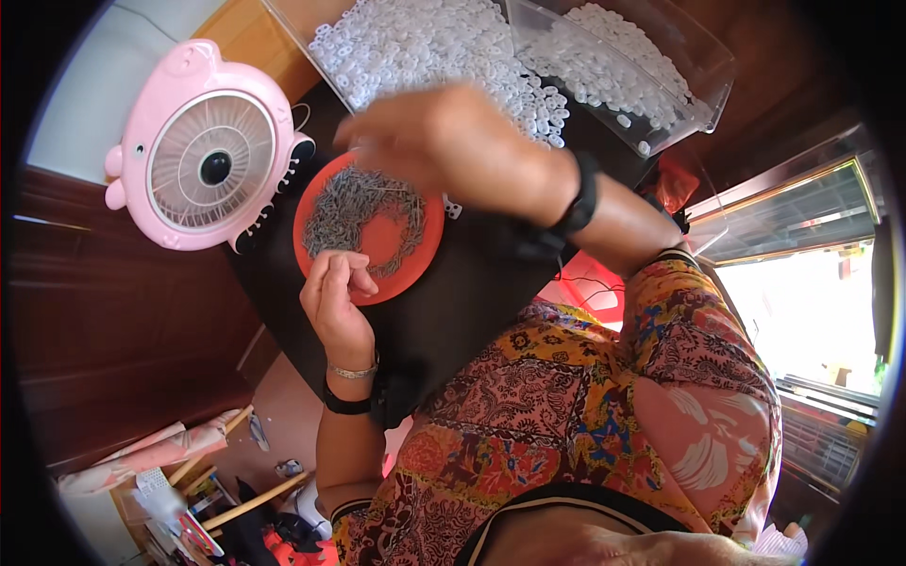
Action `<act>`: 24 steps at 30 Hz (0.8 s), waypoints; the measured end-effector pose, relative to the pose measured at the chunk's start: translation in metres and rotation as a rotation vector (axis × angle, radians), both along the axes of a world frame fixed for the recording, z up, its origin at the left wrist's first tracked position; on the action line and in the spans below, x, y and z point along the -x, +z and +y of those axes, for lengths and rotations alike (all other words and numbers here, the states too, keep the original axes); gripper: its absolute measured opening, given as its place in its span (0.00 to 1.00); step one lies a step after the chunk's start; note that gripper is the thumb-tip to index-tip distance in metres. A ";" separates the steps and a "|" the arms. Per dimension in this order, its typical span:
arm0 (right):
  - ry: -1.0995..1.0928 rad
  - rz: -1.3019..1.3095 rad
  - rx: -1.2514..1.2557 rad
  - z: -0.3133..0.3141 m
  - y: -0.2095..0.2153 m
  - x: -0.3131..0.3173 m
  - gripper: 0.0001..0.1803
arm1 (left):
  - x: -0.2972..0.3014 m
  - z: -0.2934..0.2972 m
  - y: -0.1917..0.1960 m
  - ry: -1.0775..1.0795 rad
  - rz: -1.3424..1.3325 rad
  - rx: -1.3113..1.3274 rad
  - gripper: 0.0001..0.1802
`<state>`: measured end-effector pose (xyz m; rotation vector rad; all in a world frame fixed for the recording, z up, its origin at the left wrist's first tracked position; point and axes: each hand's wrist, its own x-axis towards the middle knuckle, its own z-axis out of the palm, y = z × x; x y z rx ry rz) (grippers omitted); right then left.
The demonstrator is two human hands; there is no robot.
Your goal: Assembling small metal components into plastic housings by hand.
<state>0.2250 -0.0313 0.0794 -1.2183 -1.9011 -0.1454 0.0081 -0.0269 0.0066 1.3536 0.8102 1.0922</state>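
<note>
A round red dish sits on the black table top, with many thin grey metal pins or nails heaped in it and a bare patch at its middle. At the dish's near left rim is my left hand, its fingers bent and pressed together; what they hold, if anything, I cannot make out. Above the far side of the dish, my right hand is smeared by motion and its fingers are not distinct. Beyond it lies a big pile of small white oval plastic pieces.
A pink animal-shaped fan stands left of the dish. At the far right, a clear plastic bin lies tilted with more white pieces spilling out. The black table ends near my patterned clothing. Assorted clutter lies at lower left.
</note>
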 end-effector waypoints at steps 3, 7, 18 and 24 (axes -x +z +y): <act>-0.429 -0.063 -0.254 0.004 0.044 -0.064 0.11 | 0.004 0.003 -0.002 0.012 0.001 -0.007 0.15; -0.699 -0.162 -0.431 -0.017 0.064 -0.102 0.16 | -0.002 0.004 0.005 -0.046 -0.009 -0.005 0.15; -0.027 -0.297 0.585 0.026 -0.057 -0.071 0.08 | 0.001 0.008 -0.004 -0.057 0.000 -0.016 0.14; -0.081 -0.367 0.520 0.035 -0.082 -0.066 0.09 | 0.001 0.007 -0.003 -0.070 0.009 -0.005 0.14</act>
